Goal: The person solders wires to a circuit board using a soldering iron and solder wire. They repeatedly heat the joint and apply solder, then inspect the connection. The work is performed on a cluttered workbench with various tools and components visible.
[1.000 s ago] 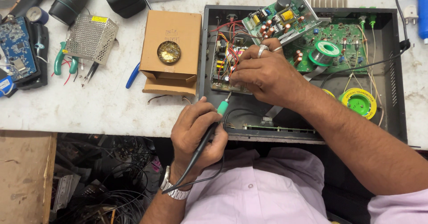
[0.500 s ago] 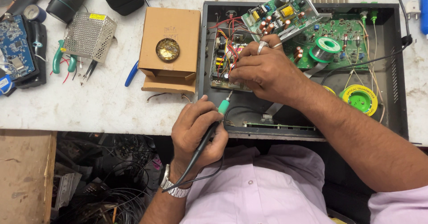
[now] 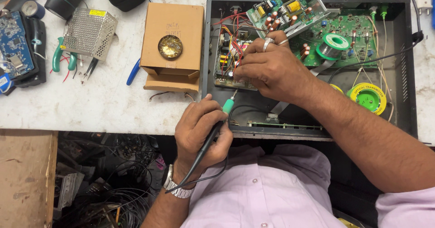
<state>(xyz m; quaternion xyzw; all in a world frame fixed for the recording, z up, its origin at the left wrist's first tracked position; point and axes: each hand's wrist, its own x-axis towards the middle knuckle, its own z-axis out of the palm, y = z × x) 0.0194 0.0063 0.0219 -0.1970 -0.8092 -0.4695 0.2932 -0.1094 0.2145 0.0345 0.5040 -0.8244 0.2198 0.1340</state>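
black soldering iron (image 3: 213, 133) — green collar, tip up — by small board (image 3: 229, 62).

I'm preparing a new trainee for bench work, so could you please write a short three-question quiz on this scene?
1. True or false: the left hand holds a soldering iron with a green collar.
2. Where does the right hand rest? A) on the cardboard box B) inside the open black metal chassis C) on the perforated metal cover
3. What stands on the green circuit board at the right?

Key: 1 true; 2 B; 3 a spool of solder wire.
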